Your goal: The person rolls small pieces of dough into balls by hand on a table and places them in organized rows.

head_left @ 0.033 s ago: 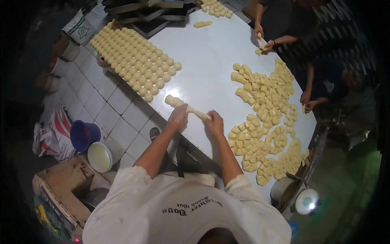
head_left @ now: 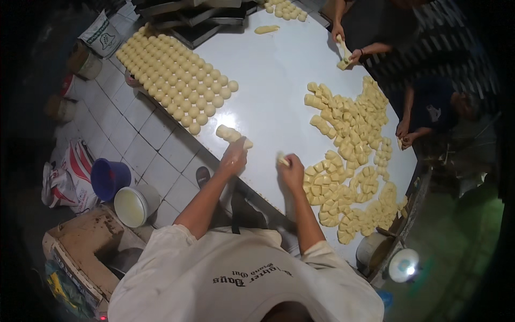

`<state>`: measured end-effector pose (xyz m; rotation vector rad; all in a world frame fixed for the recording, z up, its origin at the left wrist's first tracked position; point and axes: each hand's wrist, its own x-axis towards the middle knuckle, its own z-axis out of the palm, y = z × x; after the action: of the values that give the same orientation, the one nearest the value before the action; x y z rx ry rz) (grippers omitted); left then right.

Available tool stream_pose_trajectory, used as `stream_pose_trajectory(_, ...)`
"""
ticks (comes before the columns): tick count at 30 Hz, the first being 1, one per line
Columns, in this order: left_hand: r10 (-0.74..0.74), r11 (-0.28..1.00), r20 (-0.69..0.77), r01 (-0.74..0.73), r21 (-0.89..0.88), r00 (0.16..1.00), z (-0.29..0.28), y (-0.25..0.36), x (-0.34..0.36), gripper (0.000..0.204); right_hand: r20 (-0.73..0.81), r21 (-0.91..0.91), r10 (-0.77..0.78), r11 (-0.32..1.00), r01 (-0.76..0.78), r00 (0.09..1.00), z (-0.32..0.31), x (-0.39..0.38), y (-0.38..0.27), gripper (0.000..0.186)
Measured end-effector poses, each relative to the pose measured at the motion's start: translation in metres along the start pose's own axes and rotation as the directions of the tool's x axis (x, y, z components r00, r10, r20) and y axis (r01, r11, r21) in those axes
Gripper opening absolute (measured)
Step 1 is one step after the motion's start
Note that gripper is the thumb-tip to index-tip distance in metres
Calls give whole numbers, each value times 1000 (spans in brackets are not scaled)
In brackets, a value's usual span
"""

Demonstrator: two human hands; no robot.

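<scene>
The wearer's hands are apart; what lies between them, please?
Head view: bare white tabletop, between the dough roll under the left hand and the dough piece in the right hand.

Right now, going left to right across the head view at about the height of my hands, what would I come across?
Red-and-white sack → purple bucket → your left hand → small dough piece → your right hand → cut dough pieces.

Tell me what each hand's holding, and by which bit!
Left hand: the dough roll, near its right end. Right hand: a small pale piece, by one end.
</scene>
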<state>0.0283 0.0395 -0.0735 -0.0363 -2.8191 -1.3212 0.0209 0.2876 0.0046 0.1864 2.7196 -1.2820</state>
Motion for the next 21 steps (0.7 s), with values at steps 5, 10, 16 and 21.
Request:
stream_pose_trajectory(5,-202,919,-42,174,-353,979,-80,37,7,45,310,-417,-297,812,410,903,-16,-5,7,31)
stream_pose_trajectory(10,-552,795,68,549,-257,831,-120,4,-116,33,-137,-355,-432,862,363,891,86,71,-15,13)
stream_pose_trajectory(16,-815,572,-43,814,101,578,-141,-52,-329,25,437,-127,-446,829,544,781,56,-3,74,15)
stream_pose_trajectory(21,-905,419,-66,908,28,420,-134,-86,-406,29,-184,-290,-458,871,397,870,95,87,2,17)
